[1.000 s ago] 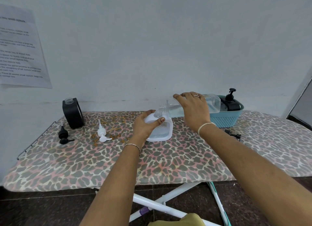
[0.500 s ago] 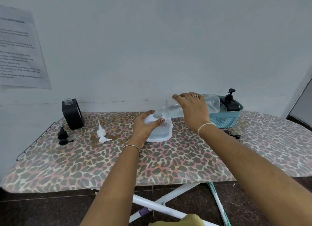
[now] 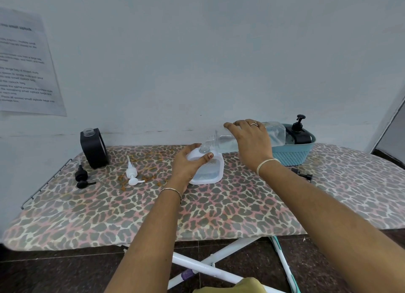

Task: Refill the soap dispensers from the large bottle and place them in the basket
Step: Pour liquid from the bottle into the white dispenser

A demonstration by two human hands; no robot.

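Head view: the right hand (image 3: 249, 143) wraps the clear large bottle (image 3: 275, 134) mid-body and tips it nearly level over the white dispenser (image 3: 213, 170), which the left hand (image 3: 188, 163) grips at the shoulder on the board. The bottle is probably smooth, squashy plastic; how full it is is unclear.

Leopard-print board cover (image 3: 219, 209), teal basket (image 3: 291, 155)

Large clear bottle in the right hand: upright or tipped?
Tipped, nearly horizontal: the right hand grips the large bottle, its open neck just above the white dispenser.
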